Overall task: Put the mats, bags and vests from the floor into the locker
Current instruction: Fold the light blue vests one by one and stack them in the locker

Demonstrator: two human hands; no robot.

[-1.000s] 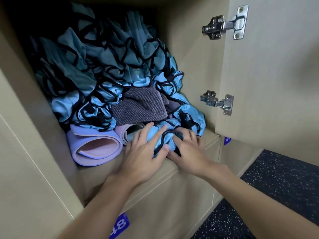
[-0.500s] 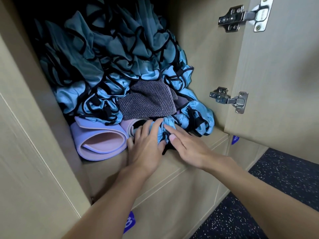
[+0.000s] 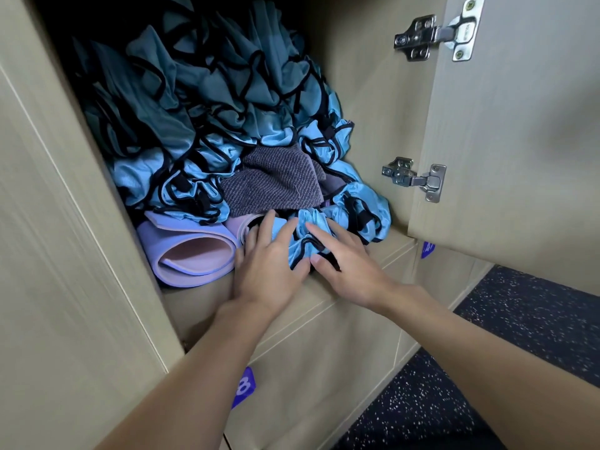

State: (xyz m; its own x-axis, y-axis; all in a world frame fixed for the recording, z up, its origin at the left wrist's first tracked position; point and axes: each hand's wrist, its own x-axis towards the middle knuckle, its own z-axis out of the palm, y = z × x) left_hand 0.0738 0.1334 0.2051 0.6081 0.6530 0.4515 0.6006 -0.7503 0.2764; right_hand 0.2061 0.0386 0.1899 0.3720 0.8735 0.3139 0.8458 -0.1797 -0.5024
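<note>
L hand (image 3: pixel 266 271) and R hand (image 3: pixel 347 267) both lie on a bunched blue vest (image 3: pixel 305 235) at the near lip of the locker shelf (image 3: pixel 386 251). Fingers are straight and pressing, L on its left side, R on top/right w/ thumb at the near edge, neither clamped round it. The vest sits just far of both palms and both hands are equally near, so the push prob. goes straight inward. Room is tight: vest pile (image 3: pixel 211 92) fills far/upper space, grey bag (image 3: pixel 276 183) directly behind, rolled mat (image 3: pixel 191 254) to the left, open door (image 3: pixel 519 125) to the right.
</note>
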